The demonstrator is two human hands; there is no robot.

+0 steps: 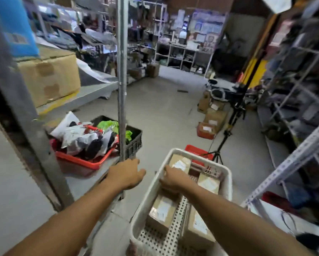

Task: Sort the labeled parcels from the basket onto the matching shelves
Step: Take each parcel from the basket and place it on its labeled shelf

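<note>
Parcels, brown cardboard boxes with white labels, lie in the white perforated basket (227, 182) at our five o'clock; our right hand (171, 179) reaches in, fingers curled onto one parcel (179, 164) at the far end; our left hand (126, 174) wraps the shelf post (122, 80); at ten o'clock a red tray (81, 160) holds bagged parcels (81, 138), beside a black crate (134, 139) with green bags (108, 125).
</note>
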